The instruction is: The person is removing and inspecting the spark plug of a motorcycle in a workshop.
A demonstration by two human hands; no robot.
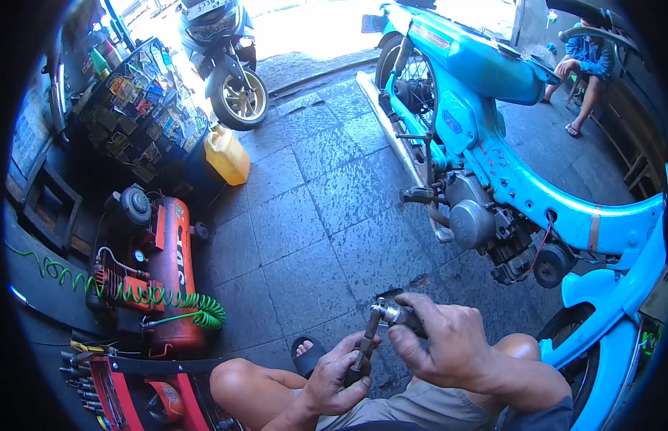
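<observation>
My left hand (337,377) grips a slim metal hand tool (368,343) with a dark lower end, held upright at a slant over my lap. My right hand (445,337) holds a short cylindrical metal piece (393,314) with a dark body, its bright end touching the top of the tool. Small fittings where the two meet are too fine to make out. My bare knees and a sandaled foot show below and behind my hands.
Right: a blue motorcycle (466,144) with exposed engine, and beyond it a seated person (585,65). Left: a red air compressor (176,266) with green coiled hose, a red tool rack (115,384), a sticker-covered cabinet (133,100), a yellow jerrycan (230,154). A scooter (226,65) stands behind.
</observation>
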